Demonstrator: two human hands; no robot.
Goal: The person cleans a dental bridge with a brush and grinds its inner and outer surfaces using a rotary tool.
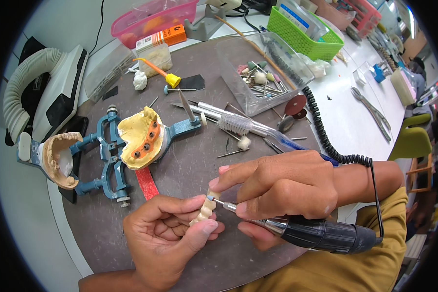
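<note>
Between the thumb and fingers of my left hand (168,233) is a cream-coloured dental bridge (205,210) with several joined teeth. My right hand (287,187) grips a black and silver dental handpiece (321,233); its small blue tip lies against the bridge's upper end. A fingertip of my right hand also rests by that end. Beyond my left hand stands a blue dental articulator (107,151), opened out. It carries a yellow plaster model (136,129) with an orange-pink strip and several dark metal posts, and a beige plaster cast (59,158).
A clear plastic box (250,100) of burs and polishing tips sits beyond my hands, with a toothbrush (248,126) before it. The handpiece's coiled black cord (326,138) runs along the right. A white suction hose (24,92), green basket (301,44) and pliers (372,112) lie farther out.
</note>
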